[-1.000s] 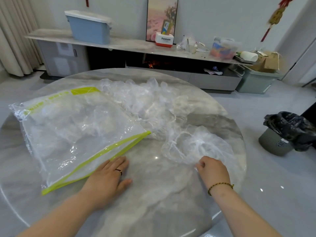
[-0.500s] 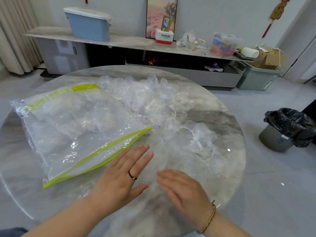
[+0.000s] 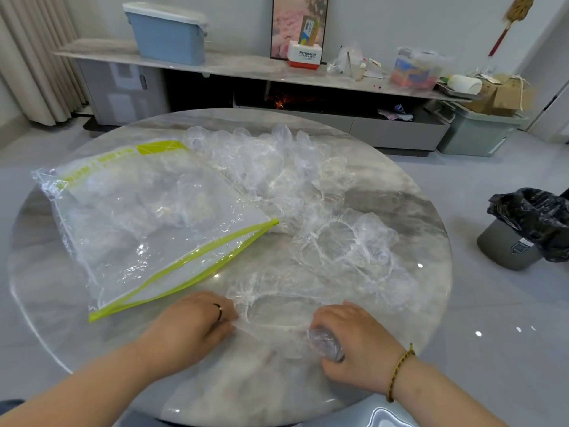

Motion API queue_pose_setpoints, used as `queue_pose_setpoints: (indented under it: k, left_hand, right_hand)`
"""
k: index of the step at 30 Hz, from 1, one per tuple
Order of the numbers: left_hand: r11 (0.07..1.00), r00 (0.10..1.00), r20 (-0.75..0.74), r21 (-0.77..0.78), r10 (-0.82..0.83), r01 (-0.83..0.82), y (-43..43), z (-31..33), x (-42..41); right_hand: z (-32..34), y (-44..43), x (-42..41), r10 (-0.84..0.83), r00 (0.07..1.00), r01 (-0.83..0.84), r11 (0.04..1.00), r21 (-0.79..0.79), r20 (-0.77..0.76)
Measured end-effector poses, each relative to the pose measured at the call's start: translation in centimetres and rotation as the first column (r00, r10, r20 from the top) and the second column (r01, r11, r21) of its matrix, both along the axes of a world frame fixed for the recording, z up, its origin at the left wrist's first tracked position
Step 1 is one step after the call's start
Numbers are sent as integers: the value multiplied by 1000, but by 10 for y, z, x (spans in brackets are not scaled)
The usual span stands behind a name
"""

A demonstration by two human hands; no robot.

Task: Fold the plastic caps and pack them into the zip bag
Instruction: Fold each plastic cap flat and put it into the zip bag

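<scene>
Round grey marble table [image 3: 77, 303] lay under my arms, with a low sideboard [image 3: 246, 64] along the far wall and a blue tub [image 3: 167, 35] on it. A waste bin [image 3: 508, 248] with a black liner stood on the floor to my right.

The zip bag [image 3: 147, 217], clear with lime-green edging, lay flat on the left half of the table, its mouth gaping toward me. I could not tell whether the crumpled plastic seen through it was inside or beneath it. The heap of caps [image 3: 277, 167] sat just beyond and to the right of the bag.

One plastic cap [image 3: 277, 312] was spread on the marble between my hands. My left hand [image 3: 194, 325] pinched its left edge with curled fingers. My right hand [image 3: 357, 343] was closed round a bunched wad of the same cap.
</scene>
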State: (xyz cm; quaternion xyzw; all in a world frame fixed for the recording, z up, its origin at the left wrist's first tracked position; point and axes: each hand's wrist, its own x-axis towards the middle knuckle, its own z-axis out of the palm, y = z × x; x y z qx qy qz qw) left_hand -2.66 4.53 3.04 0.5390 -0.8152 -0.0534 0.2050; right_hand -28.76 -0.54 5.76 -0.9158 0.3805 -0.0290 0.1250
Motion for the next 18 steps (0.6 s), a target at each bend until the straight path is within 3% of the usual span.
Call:
queue_pose_setpoints:
  k: [2, 6, 8, 10, 12, 14, 16, 18]
  left_hand:
    - [993, 990, -104, 87, 94, -85, 0, -1, 1]
    - [956, 921, -289, 208, 263, -208, 0, 2, -2]
    - [938, 889, -324, 234, 324, -256, -1, 6, -5]
    - [918, 858, -344, 250, 381, -307, -2, 13, -11]
    - [870, 835, -270, 272, 479, -411, -6, 18, -16]
    - [826, 830, -118, 250, 545, -506, -9, 20, -19]
    - [843, 846, -66, 155, 530, -516, -11, 22, -23]
    - [910, 911, -35, -58, 410, -412, -15, 14, -27]
  right_hand:
    - [8, -2, 2, 10, 997, 3, 985, 171, -74]
    - [11, 0, 12, 47, 982, -12, 981, 192, -184]
    - [6, 3, 18, 12, 992, 2, 995, 104, -129]
    - [6, 4, 24, -123, 991, 116, 985, 126, 50]
    - [5, -1, 27, -345, 906, 258, 908, 329, 243]
    - [3, -9, 26, -520, 785, 337, 815, 471, 337]
    - [2, -15, 26, -605, 733, 387, 746, 541, 311]
    - [0, -18, 26, -630, 736, 432, 719, 544, 248]
